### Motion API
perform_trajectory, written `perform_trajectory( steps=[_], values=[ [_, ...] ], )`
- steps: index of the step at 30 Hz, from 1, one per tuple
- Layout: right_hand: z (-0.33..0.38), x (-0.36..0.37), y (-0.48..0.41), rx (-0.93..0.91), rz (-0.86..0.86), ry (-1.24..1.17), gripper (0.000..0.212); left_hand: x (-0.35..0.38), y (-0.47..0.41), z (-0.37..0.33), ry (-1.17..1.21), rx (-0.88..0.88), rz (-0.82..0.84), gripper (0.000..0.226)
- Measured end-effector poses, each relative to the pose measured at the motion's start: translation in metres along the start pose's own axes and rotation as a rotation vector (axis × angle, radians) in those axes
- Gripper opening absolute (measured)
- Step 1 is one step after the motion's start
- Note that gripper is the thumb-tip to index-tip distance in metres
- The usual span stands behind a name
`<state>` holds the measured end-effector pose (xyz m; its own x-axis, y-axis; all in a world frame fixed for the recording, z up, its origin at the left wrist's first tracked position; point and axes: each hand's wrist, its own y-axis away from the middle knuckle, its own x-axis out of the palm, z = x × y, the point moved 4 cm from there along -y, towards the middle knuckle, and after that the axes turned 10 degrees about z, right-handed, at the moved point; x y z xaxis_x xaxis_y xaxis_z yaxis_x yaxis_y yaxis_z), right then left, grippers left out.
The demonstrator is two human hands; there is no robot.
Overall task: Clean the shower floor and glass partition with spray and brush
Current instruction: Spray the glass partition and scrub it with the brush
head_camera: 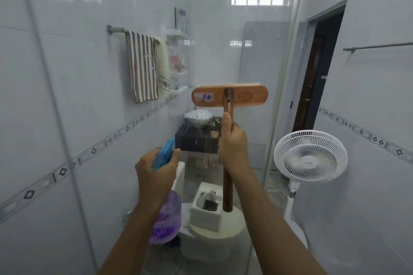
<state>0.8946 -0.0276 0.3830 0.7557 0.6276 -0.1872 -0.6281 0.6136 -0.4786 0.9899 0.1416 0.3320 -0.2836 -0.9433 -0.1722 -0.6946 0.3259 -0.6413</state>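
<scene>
A wooden brush [230,96] with a wide flat head stands upright against the glass partition [250,47], bristles toward the glass. My right hand [232,147] grips its brown handle just below the head. My left hand [156,176] holds a purple spray bottle [165,219] by its blue trigger head [164,153], nozzle pointing at the glass. Fine droplets speckle the pane around the brush. The shower floor is out of sight.
Behind the glass are a toilet [214,227] with a white box on its tank, a dark counter with a white basin [198,117], a striped towel [143,67] on a rail and corner shelves. A white standing fan [310,156] and a dark doorway [317,67] lie right.
</scene>
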Motion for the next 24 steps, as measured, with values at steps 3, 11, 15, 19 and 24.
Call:
perform_trajectory(
  steps=[3,11,15,19,24],
  values=[
    [-0.054,0.025,0.042,0.091,0.060,0.000,0.046,-0.004,0.000,0.007,0.024,-0.045,-0.006,0.018],
    [-0.095,0.070,0.072,0.199,0.149,0.003,0.046,-0.025,-0.006,0.020,-0.028,-0.042,0.008,0.022],
    [-0.030,0.067,0.015,0.062,0.097,0.020,0.052,-0.033,-0.012,0.026,0.004,-0.065,0.010,0.016],
    [-0.012,0.075,0.001,0.018,0.075,-0.002,0.049,-0.044,-0.016,0.032,0.009,-0.049,0.015,0.013],
    [-0.090,0.119,0.078,0.222,0.090,-0.103,0.041,-0.057,-0.022,0.042,0.002,-0.029,0.036,0.017]
  ],
)
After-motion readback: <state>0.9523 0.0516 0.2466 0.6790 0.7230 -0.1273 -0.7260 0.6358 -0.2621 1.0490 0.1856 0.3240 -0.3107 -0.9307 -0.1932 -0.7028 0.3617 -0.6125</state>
